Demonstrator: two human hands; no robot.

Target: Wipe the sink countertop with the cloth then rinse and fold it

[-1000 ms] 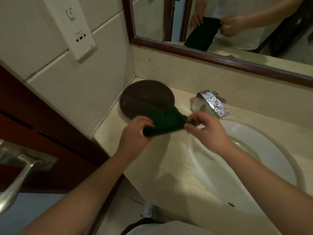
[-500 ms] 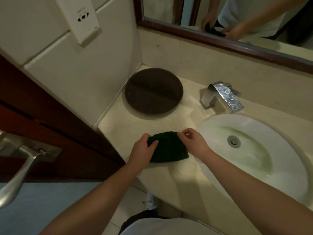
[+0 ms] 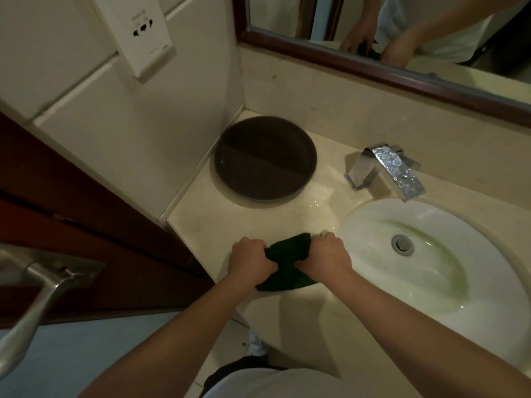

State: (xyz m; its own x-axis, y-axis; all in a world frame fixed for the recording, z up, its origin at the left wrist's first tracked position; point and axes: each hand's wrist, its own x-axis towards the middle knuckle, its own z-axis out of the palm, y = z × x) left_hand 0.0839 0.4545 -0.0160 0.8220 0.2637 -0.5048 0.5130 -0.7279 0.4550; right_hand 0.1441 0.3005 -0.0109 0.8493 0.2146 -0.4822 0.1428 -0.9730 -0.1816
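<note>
A dark green cloth [image 3: 287,264] lies bunched on the beige countertop [image 3: 207,219], near its front edge and just left of the white oval basin [image 3: 448,254]. My left hand [image 3: 250,261] grips the cloth's left side with closed fingers. On the cloth's right side my right hand [image 3: 327,255] is closed in the same way. Both hands press down on the cloth, and its middle shows between them. The chrome faucet [image 3: 388,170] stands behind the basin.
A round dark brown tray [image 3: 264,159] sits in the back left corner of the counter. The tiled wall with a white socket plate [image 3: 140,33] lies to the left, a framed mirror [image 3: 373,64] behind. A door handle [image 3: 34,297] juts out at lower left.
The cloth came down from mid-air in front of the tray onto the counter. Both hands then slid toward the front edge and closed over its two sides.
</note>
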